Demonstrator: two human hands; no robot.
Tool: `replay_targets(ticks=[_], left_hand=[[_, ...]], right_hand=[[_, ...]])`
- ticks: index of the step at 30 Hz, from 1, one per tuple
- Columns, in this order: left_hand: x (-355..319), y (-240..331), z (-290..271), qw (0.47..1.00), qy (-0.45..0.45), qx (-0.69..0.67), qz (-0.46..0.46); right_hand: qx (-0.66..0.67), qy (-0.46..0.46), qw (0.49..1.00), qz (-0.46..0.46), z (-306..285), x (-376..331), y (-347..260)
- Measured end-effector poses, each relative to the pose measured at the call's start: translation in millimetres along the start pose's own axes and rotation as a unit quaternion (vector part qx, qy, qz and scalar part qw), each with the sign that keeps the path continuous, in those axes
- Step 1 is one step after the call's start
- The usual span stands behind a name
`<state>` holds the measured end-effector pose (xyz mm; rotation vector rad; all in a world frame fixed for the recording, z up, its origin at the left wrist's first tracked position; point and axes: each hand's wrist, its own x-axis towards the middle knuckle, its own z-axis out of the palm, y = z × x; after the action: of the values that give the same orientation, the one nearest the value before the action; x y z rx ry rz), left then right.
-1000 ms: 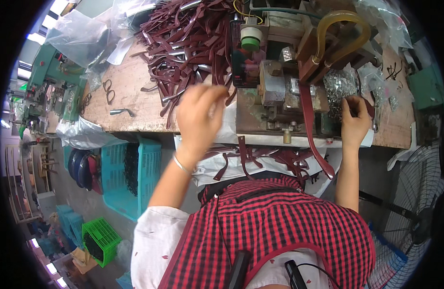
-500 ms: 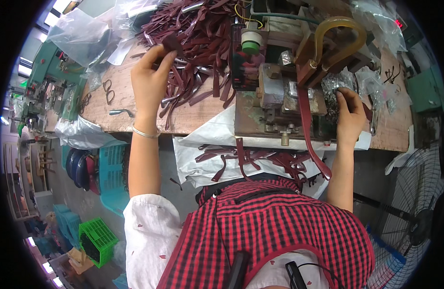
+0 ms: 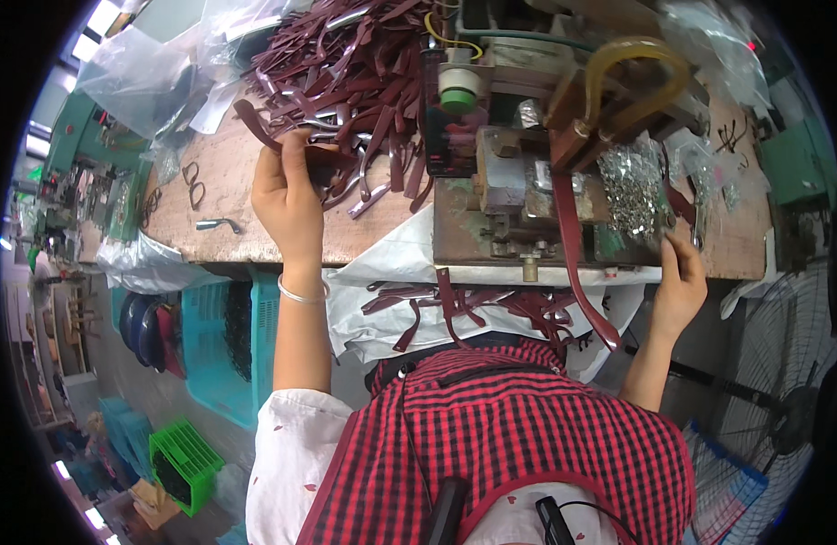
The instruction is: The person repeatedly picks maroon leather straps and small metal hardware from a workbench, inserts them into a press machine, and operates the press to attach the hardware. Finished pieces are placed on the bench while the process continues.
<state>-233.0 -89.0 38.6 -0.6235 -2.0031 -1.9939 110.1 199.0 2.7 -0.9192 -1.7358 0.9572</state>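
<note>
A maroon eyeglass temple (image 3: pixel 253 125) is pinched between the thumb and fingers of my left hand (image 3: pixel 289 195), beside a heap of similar temples (image 3: pixel 364 86) on the bench. My right hand (image 3: pixel 684 286) is closed at the fingertips on a small metal part (image 3: pixel 670 222), just off the near right side of the pile of small shiny metal parts (image 3: pixel 629 195). Between my hands stands a bench machine (image 3: pixel 502 168). Another maroon temple (image 3: pixel 573 254) hangs from it, its curved end reaching past the bench edge toward me.
A white cloth (image 3: pixel 346 322) below the bench edge carries several temples. Scissors (image 3: pixel 193 186) and a short metal piece (image 3: pixel 219 224) lie on the left of the bench. A fan (image 3: pixel 782 400) stands at right; teal crates (image 3: pixel 210 336) and a green crate (image 3: pixel 187 459) are lower left.
My left hand has drawn back toward me with the temple, which has turned. My right hand has moved away from the pile of metal parts, rightward and nearer.
</note>
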Motion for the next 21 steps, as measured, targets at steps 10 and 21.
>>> replay_targets(ticks=[10,21], left_hand=[[-25.8,-50.6,39.1,0.997,-0.025,-0.062,-0.028],[-44.4,78.5,46.2,0.944,-0.081,0.002,0.32]], right_hand=[[0.226,-0.149,0.963,-0.01,122.0,14.0,-101.7],[0.307,-0.199,0.926,0.091,102.3,-0.4,-141.4]])
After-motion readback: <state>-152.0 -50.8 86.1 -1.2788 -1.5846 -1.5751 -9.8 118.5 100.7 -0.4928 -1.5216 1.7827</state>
